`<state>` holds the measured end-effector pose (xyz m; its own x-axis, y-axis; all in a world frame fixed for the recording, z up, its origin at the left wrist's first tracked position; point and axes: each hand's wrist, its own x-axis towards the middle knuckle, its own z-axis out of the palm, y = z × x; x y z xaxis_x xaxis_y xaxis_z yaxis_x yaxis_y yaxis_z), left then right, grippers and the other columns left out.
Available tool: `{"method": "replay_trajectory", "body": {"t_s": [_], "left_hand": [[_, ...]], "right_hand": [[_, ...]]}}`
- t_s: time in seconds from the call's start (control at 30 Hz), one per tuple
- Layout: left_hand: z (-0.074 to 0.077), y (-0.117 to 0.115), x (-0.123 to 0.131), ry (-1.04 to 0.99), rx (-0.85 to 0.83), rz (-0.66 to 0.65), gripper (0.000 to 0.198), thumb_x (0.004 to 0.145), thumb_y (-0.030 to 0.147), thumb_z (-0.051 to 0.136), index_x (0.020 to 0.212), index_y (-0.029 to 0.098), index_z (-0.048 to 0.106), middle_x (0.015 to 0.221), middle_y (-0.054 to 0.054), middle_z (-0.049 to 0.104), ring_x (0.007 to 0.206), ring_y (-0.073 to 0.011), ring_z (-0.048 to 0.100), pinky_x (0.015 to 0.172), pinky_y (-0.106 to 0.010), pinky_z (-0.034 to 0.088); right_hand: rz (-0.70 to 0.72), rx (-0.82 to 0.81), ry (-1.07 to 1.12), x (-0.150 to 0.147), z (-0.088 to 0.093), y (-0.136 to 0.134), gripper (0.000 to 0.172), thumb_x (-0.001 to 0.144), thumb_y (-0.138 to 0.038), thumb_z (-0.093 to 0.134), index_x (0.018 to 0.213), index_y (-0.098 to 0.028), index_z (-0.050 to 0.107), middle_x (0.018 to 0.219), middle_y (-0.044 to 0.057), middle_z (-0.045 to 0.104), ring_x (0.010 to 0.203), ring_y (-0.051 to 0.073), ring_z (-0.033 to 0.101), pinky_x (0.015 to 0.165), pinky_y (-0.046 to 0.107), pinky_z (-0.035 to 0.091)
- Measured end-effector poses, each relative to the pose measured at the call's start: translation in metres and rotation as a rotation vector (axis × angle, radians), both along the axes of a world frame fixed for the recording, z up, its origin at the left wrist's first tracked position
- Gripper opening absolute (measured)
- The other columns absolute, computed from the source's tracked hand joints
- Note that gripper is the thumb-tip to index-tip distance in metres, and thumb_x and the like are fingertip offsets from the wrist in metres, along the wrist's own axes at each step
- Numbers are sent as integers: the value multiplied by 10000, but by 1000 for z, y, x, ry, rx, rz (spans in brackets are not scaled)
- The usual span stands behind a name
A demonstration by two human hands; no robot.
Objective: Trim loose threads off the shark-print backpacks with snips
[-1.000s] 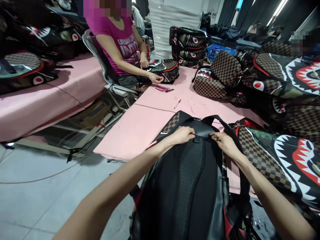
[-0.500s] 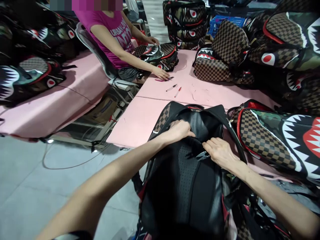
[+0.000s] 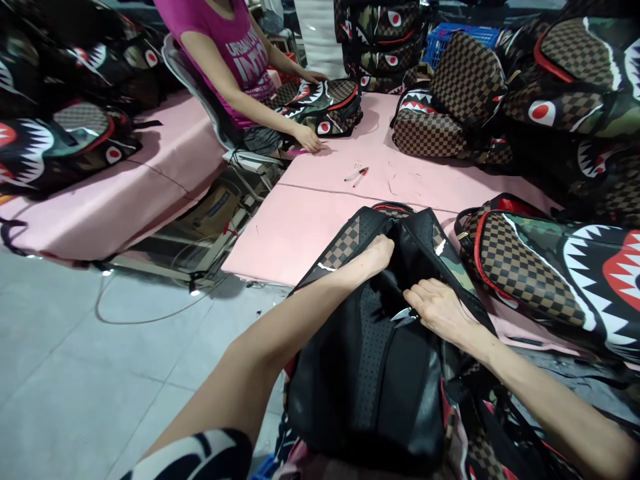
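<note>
Where the far left is taken up by a pink-covered table [image 3: 175,133], a shark-mouth bag [image 3: 75,143] lies on it near other dark bags. Next comes a co-worker in a magenta shirt [image 3: 220,67], seated on a grey chair [image 3: 175,73], with one hand on a patterned bag [image 3: 343,100] and the other, its fingers spread low, on the near pink table [image 3: 295,220] just beside that bag. Two pens [image 3: 357,175] lie close together on that table. Below them, at the middle of the view, a black backpack [image 3: 340,387] leans with its padded back panel facing up and its upper end against the table edge, a dark opening showing near its top. The left hand [image 3: 373,257] is at the left side of this opening, fingers curled closed on the black material, their tips mostly hidden. Silver snips [image 3: 403,317] jut leftward over the panel from under the right hand [image 3: 435,303], whose fingers are folded around them at the opening's lower right. Farther right, a checkered shark-mouth bag [image 3: 535,273] lies beside the backpack.
</note>
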<state>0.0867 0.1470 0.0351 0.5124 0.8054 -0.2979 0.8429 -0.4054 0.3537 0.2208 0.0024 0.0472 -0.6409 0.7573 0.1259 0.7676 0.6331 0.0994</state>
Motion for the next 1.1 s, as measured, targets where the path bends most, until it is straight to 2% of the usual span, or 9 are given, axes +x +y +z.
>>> {"method": "replay_trajectory", "body": {"t_s": [0.13,0.2,0.27,0.43,0.6,0.83,0.97,1.03,1.1], "left_hand": [[-7,-30,-34,-197,174,-151,360,915,353,373,774,129,618,686,-55,607,660,-158,581,686,-287,442],[-23,-54,-59,-345,326,-311,317,917,353,384,799,154,600,778,-49,615,759,-156,574,775,-299,437],[-42,-83,-82,-421,403,-363,238,918,292,399,860,173,596,869,-45,623,846,-153,562,839,-301,429],[-66,-139,-103,-418,344,-246,248,918,159,359,1039,214,568,1045,-13,619,1043,-132,529,982,-289,390],[-68,-149,-100,-430,306,-186,247,909,141,368,1040,199,569,1020,-24,625,1034,-139,542,971,-299,417],[-77,-146,-106,-383,353,-266,255,876,68,372,1023,174,551,1004,-40,585,964,-151,532,907,-306,436],[-71,-146,-108,-330,354,-247,283,861,49,369,1051,179,534,1016,-36,566,973,-165,510,898,-330,425],[-68,-145,-109,-306,359,-250,298,857,44,362,1063,182,528,1020,-36,562,969,-169,510,894,-336,421],[-67,-145,-110,-302,359,-247,300,854,42,364,1057,186,531,1013,-36,563,962,-170,513,891,-332,418]], "right_hand": [[-93,54,-14,8,-8,-15,326,807,-6,397,1073,-74,572,896,110,645,837,211,566,751,324,436],[-107,57,-20,11,-16,-26,361,813,-7,377,1129,-56,545,995,142,636,930,233,562,786,343,452],[-97,28,-35,10,-26,-38,385,821,-15,362,1170,-48,522,1065,163,619,995,255,548,796,365,463],[-124,-39,-70,-6,-50,-73,421,817,-14,372,1226,-14,475,1183,212,561,1116,286,496,818,370,459],[-200,-68,-30,-14,-57,-86,454,802,-9,390,1250,-35,464,1249,208,526,1163,285,473,856,374,452],[-310,-219,376,-12,-30,-37,520,719,37,341,1149,-160,556,1046,67,664,960,172,608,830,303,465],[-463,-417,167,-34,-16,1,299,829,-241,481,1105,-171,571,884,88,697,814,230,657,681,292,460],[-495,-499,46,-44,-15,15,367,841,-408,481,1113,-177,562,851,101,700,806,257,661,645,291,445],[-501,-563,-6,-48,-18,23,368,863,-433,432,1109,-193,564,902,103,698,862,255,653,659,286,435]]}}
